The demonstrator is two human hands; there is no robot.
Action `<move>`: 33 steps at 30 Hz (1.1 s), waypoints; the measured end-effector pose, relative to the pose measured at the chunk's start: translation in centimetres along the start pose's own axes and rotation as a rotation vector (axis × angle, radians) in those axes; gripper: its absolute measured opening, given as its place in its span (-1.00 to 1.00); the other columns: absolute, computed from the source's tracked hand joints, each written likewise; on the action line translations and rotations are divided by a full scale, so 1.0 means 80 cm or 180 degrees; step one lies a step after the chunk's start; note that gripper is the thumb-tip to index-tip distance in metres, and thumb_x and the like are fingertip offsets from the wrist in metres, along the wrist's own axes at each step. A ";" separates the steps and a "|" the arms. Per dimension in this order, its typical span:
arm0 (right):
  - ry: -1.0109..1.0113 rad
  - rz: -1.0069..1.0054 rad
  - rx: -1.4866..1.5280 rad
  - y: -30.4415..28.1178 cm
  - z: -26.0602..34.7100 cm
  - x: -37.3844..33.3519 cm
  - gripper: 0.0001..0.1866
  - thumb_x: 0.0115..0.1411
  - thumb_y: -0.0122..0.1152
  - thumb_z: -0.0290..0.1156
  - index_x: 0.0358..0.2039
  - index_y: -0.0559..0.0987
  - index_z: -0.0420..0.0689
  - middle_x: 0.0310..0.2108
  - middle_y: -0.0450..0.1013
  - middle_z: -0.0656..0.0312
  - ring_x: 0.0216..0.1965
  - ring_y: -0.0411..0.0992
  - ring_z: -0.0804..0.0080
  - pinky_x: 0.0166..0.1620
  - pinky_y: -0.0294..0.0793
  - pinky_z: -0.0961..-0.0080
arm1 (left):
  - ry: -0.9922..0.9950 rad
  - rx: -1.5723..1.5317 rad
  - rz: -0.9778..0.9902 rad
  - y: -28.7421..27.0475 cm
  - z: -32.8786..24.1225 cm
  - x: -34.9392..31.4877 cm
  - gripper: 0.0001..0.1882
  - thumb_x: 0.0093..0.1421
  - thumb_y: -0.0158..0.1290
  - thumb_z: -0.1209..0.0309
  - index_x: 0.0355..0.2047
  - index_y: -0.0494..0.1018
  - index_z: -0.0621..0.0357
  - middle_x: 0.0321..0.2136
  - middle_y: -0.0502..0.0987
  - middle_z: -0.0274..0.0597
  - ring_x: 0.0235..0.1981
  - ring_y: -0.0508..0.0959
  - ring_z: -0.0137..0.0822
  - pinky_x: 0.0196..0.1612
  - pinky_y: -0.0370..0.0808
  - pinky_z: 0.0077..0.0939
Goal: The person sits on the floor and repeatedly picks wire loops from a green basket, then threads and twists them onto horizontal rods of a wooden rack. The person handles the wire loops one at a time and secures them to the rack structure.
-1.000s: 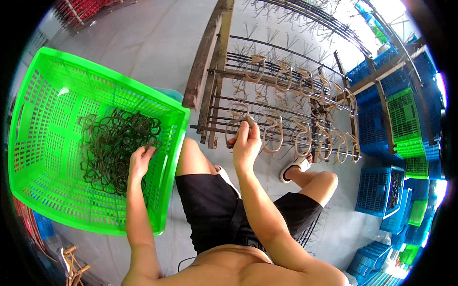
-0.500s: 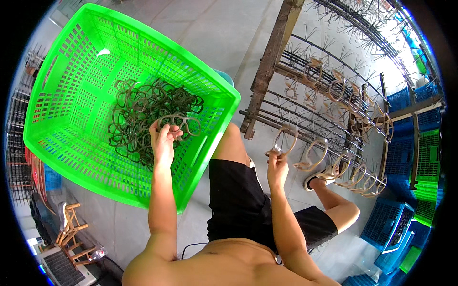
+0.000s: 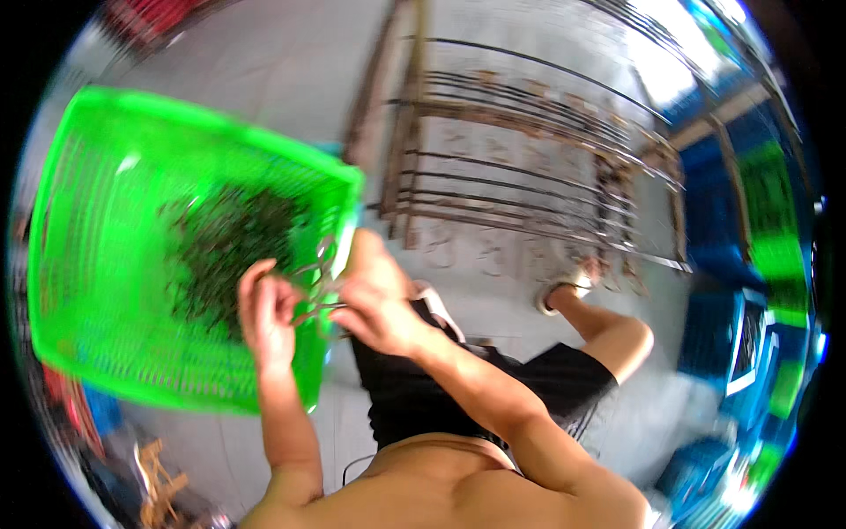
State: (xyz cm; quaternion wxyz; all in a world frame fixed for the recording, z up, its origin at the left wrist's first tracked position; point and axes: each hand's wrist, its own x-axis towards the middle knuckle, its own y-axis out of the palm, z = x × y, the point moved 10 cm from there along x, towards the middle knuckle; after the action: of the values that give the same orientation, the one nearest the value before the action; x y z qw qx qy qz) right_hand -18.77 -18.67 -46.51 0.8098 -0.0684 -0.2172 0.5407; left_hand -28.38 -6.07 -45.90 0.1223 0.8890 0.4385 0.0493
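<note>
Both hands meet at the near right rim of the green basket (image 3: 97, 264). The left hand (image 3: 267, 310) and right hand (image 3: 381, 309) each have their grip closed on dark wire rings (image 3: 317, 291) held between them. More rings (image 3: 225, 242) lie heaped in the basket, blurred.

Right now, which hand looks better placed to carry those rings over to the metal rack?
Probably the right hand: it already touches the rings and is nearer the metal rack. The left hand is over the green basket.
</note>
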 end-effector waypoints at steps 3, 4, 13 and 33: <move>-0.0019 -0.0558 0.0853 -0.076 -0.009 -0.027 -0.86 0.16 0.08 -0.47 -0.25 0.45 -0.19 -0.56 0.38 -0.01 -0.52 0.38 0.05 -0.44 0.38 0.31 | -0.0016 -0.0328 -0.0430 0.005 0.037 0.001 -0.70 0.21 -0.08 0.31 -0.06 0.33 0.10 -0.34 0.41 -0.25 -0.36 0.37 -0.48 -0.31 0.33 -0.63; 0.0149 -0.0544 0.0625 -0.099 -0.022 -0.039 -0.82 0.15 0.09 -0.48 -0.21 0.47 -0.18 -0.55 0.39 0.00 -0.52 0.40 0.13 -0.44 0.39 0.37 | 0.0118 -0.0478 -0.0222 0.003 0.031 0.006 -0.69 0.21 -0.09 0.33 -0.04 0.33 0.08 -0.28 0.42 -0.23 -0.30 0.37 -0.45 -0.23 0.35 -0.58; -0.0170 -0.5971 0.0557 -0.585 -0.095 -0.440 -0.78 0.22 0.03 -0.37 -0.18 0.46 -0.20 -0.74 0.21 0.37 -0.80 0.13 0.68 -0.76 0.07 0.70 | 0.0286 0.3288 0.0299 -0.065 0.025 0.059 -0.46 0.03 -0.25 0.75 0.04 0.18 0.11 -0.13 0.47 -0.08 -0.09 0.44 -0.28 -0.02 0.30 -0.44; 0.0466 -0.5416 0.2016 -0.674 -0.231 -0.465 -0.81 0.16 0.08 -0.47 -0.25 0.53 -0.27 -0.73 0.21 0.40 -0.79 0.12 0.67 -0.72 0.09 0.72 | -0.1543 0.1407 -0.1400 -0.128 0.177 0.017 -0.74 0.25 -0.16 0.24 -0.13 0.31 0.09 -0.55 0.39 -0.34 -0.60 0.34 -0.50 -0.55 0.29 -0.60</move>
State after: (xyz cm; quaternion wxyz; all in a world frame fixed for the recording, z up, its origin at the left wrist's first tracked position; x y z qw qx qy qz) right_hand 22.80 -71.91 -54.77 0.9282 0.3064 0.0163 -0.2107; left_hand -32.67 -1.46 -62.25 0.0355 0.7646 0.5769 -0.2850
